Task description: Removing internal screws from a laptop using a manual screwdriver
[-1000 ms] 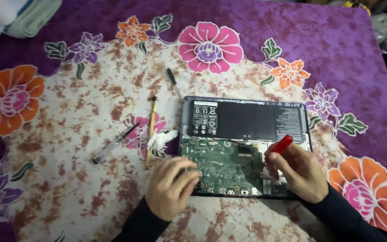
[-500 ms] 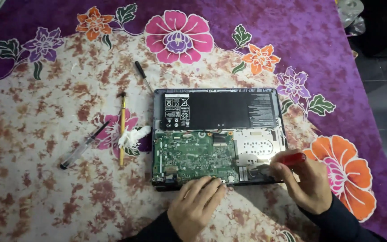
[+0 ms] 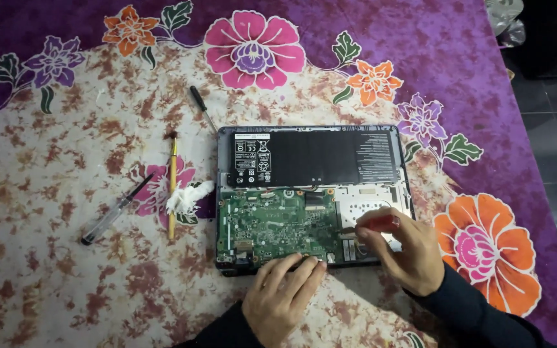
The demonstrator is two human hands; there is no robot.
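Now | your left hand [image 3: 283,298] lies flat, fingers spread, holding nothing, on the front edge of the opened dark laptop with green circuit board [image 3: 272,225] | your right hand [image 3: 402,248] pinches a red-handled screwdriver [image 3: 375,220] beside the silver plate | white rectangular label [image 3: 253,154] sits on the black battery's [image 3: 330,158] left end.

One label was visible: a white rectangular sticker [image 3: 253,157] at the left end of the flat black battery [image 3: 330,158], in the upper half of the opened laptop [image 3: 314,193]. It bore dark print and small round symbols. Fainter pale print lay at the battery's right end. No packages, signs or screens appeared.
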